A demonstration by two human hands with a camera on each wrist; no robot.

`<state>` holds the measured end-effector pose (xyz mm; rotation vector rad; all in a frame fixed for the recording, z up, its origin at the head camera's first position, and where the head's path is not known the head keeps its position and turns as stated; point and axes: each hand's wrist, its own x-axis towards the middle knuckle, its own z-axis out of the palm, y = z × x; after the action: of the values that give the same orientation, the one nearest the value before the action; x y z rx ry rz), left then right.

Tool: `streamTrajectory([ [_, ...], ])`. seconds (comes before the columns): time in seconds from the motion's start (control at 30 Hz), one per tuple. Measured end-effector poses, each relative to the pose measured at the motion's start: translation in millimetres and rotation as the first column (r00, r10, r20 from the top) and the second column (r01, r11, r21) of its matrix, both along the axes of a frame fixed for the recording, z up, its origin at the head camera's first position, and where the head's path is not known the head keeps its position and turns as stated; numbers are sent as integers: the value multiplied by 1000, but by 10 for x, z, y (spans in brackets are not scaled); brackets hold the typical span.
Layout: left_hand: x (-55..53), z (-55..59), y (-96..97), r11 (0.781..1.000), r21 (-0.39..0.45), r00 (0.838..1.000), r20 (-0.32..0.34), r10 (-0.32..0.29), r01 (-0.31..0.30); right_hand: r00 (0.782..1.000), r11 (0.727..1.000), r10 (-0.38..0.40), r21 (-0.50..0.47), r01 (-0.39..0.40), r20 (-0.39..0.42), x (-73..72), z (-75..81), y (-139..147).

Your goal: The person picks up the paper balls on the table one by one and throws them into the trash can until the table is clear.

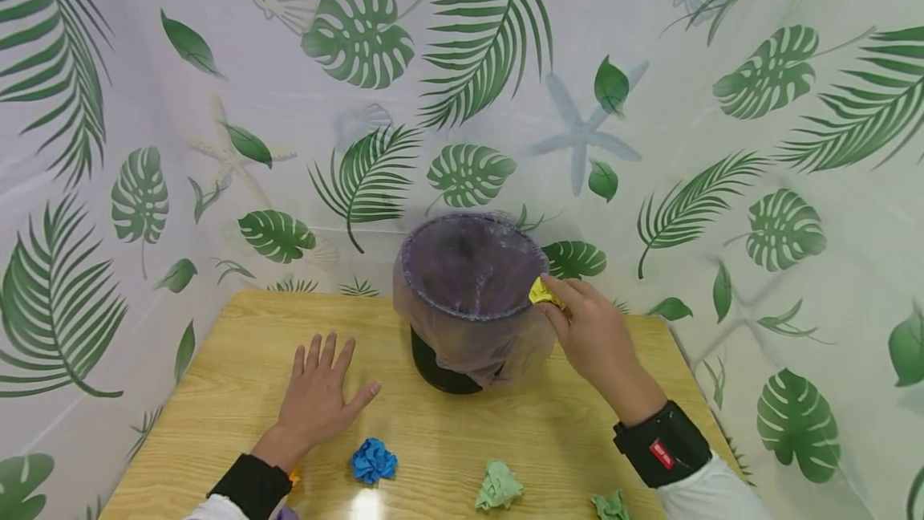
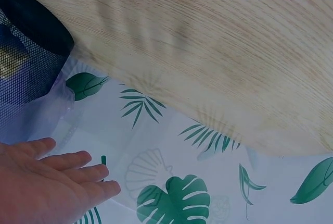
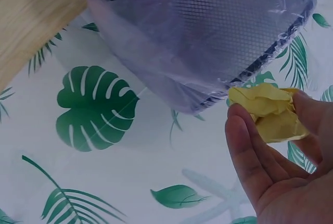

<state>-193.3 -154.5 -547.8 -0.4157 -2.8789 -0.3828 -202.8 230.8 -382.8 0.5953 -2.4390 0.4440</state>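
Observation:
My right hand (image 1: pixel 595 335) pinches a crumpled yellow paper ball (image 1: pixel 545 294) at the right rim of a mesh bin. In the right wrist view the yellow paper (image 3: pixel 273 112) sits between thumb and fingertips, close to the bin's edge. A thin purple plastic bag (image 1: pixel 462 343) lines the bin (image 1: pixel 442 367) and folds down over its outside. My left hand (image 1: pixel 318 400) is over the table left of the bin, fingers straight and spread, holding nothing. In the left wrist view its fingers (image 2: pixel 78 174) are extended beside the bin's mesh (image 2: pixel 31 73).
A blue paper ball (image 1: pixel 374 461) lies near my left hand. Two light green paper balls (image 1: pixel 500 485) (image 1: pixel 610 505) lie toward the table's front. Orange paper (image 1: pixel 293 478) and a purple piece (image 1: pixel 287 513) show partly beside my left wrist. A leaf-patterned cloth (image 1: pixel 469 103) hangs behind the wooden table (image 1: pixel 231 359).

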Motion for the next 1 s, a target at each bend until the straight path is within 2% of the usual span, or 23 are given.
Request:
streamTrajectory([
  [0.17, 8, 7, 8, 1000, 13, 1000, 8, -7, 7, 997, 999, 31, -25, -33, -65, -140, 104, -162],
  [0.3, 19, 8, 7, 1000, 19, 1000, 9, -6, 6, 997, 999, 46, -21, -47, -66, -229, 170, -285],
  [0.4, 25, 0, 0, 1000, 23, 1000, 10, -7, 6, 999, 999, 42, -19, -42, -32, -294, 198, -364],
  [0.53, 34, -27, -11, 1000, 27, 1000, 12, -7, 6, 998, 999, 32, 0, -32, 54, -391, 185, -450],
  [0.77, 42, -54, -21, 1000, 23, 1000, 9, -4, 3, 977, 993, -44, 115, 21, 208, -494, 156, -567],
  [0.87, 43, -43, -16, 1000, 21, 1000, 11, -4, 4, 973, 988, -69, 148, 36, 222, -528, 121, -584],
  [1.0, 56, -14, -17, 1000, 26, 1000, 14, -6, 5, 980, 987, -53, 159, 22, 193, -569, 77, -590],
])
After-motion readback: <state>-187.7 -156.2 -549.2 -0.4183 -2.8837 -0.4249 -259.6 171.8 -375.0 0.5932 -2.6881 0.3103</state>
